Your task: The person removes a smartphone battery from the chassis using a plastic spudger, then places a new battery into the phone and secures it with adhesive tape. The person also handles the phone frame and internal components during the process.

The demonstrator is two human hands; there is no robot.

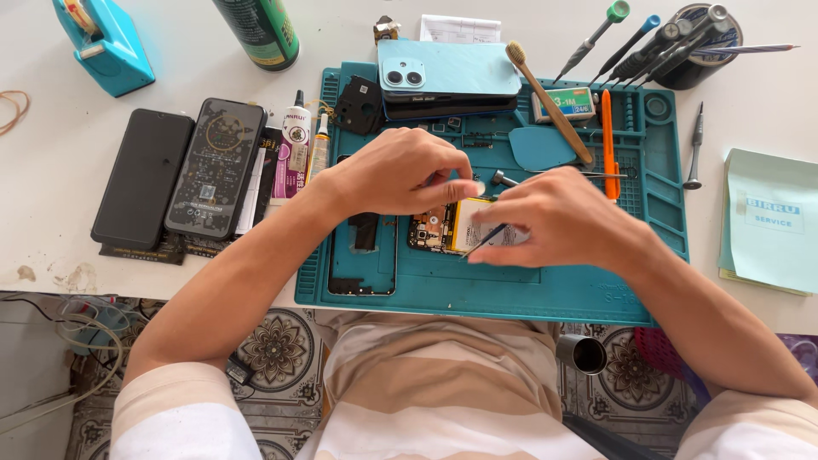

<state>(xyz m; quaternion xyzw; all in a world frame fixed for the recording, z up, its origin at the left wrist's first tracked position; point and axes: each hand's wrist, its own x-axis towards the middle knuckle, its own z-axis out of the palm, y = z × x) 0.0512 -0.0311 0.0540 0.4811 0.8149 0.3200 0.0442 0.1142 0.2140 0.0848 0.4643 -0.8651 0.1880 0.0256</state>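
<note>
An opened phone lies on the teal repair mat, its circuit board and pale battery exposed. My left hand hovers over its upper edge with fingers curled, pinching something small that I cannot make out. My right hand rests on the battery side and grips thin dark tweezers, whose tip points down-left onto the battery. A small metal-tipped tool lies between the two hands.
A light blue phone sits stacked at the mat's top, with a bamboo toothbrush, an orange pry tool and a teal pick. Two dark phones, glue tubes, a can, a tool cup.
</note>
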